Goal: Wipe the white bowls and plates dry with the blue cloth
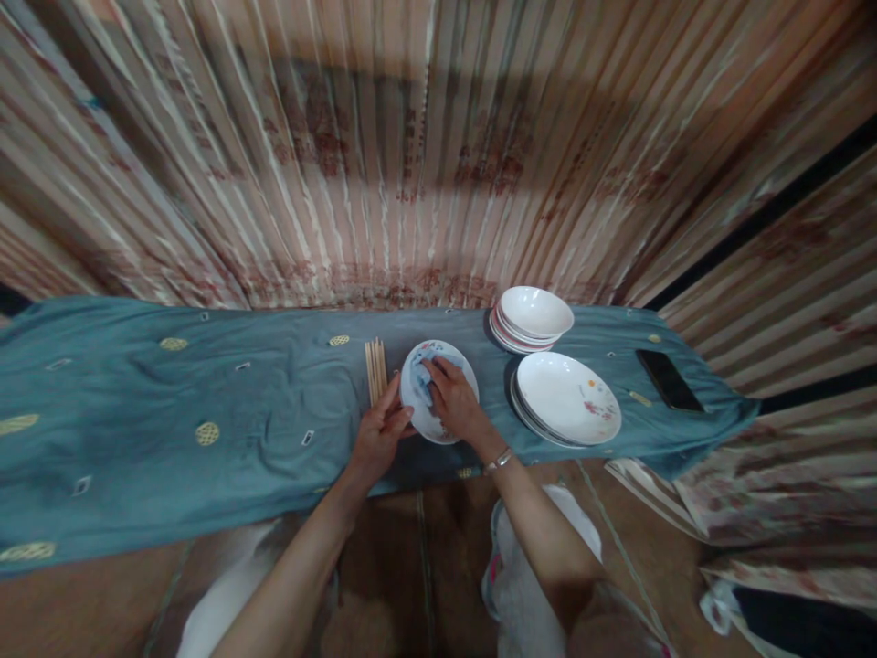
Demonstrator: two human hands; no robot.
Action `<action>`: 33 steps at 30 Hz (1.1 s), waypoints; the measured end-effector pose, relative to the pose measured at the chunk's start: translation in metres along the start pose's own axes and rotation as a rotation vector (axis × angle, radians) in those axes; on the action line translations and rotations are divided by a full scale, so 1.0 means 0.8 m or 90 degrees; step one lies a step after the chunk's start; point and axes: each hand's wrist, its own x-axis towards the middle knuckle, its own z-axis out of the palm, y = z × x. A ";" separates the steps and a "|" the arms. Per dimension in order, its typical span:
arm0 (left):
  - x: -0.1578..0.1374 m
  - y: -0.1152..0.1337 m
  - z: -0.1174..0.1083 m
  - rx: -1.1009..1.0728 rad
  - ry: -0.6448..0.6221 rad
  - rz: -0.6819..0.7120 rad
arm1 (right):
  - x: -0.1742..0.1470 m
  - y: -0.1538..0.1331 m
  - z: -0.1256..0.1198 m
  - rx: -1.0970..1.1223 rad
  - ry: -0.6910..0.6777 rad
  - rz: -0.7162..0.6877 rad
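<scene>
Both bare forearms reach up from the bottom edge, over pale trouser knees, to a long surface draped in a blue-green cloth with gold embroidered medallions (171, 402). Left hand (380, 437) has its grip closed on the near-left rim of a small round white ceramic plate with a painted pattern (438, 388), thumb over the edge and fingers beneath it. Right hand (456, 402), with a silver bracelet (499, 461) at the wrist, presses a crumpled light-blue cloth (419, 376) flat against the plate's face, fingers bent over the cloth and holding it. That plate sits at the near edge of the surface, about midway along it. Just to its left lies a bundle of pale wooden chopsticks (375, 370), touching the left fingers. On the right stand a stack of shallow white plates with a small floral mark (567, 398), and behind it a stack of white bowls (534, 317). Farther right rests a black phone (668, 379).
</scene>
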 end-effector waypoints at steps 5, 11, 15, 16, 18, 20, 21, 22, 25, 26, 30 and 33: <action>0.000 0.000 0.001 -0.002 0.001 0.002 | -0.011 0.016 -0.006 -0.093 -0.023 0.046; 0.001 -0.001 0.001 -0.007 0.013 -0.003 | -0.033 0.021 -0.009 -0.126 -0.051 0.068; 0.003 -0.001 0.001 -0.026 0.016 -0.012 | -0.046 0.018 -0.021 -0.116 -0.106 0.084; 0.003 -0.001 0.002 -0.029 0.016 -0.014 | -0.049 0.017 -0.026 -0.108 -0.124 0.091; 0.004 -0.001 0.002 -0.031 0.017 -0.017 | -0.054 0.016 -0.036 -0.083 -0.157 0.103; 0.004 -0.001 0.003 -0.029 0.020 -0.018 | -0.058 0.014 -0.045 -0.046 -0.182 0.110; 0.005 -0.001 0.003 -0.026 0.022 -0.019 | -0.059 0.013 -0.049 -0.025 -0.192 0.110; 0.005 -0.001 0.004 -0.023 0.024 -0.020 | -0.060 0.012 -0.053 -0.002 -0.200 0.108; 0.005 -0.001 0.004 -0.015 0.024 -0.021 | -0.061 0.004 -0.060 0.053 -0.214 0.095; 0.005 -0.001 0.004 -0.011 0.023 -0.019 | -0.062 0.000 -0.061 0.066 -0.218 0.088; 0.004 -0.001 0.004 0.002 0.019 0.005 | -0.060 -0.016 -0.066 0.148 -0.234 0.057; 0.004 -0.001 0.004 0.022 0.018 0.025 | -0.056 -0.026 -0.064 0.250 -0.222 0.053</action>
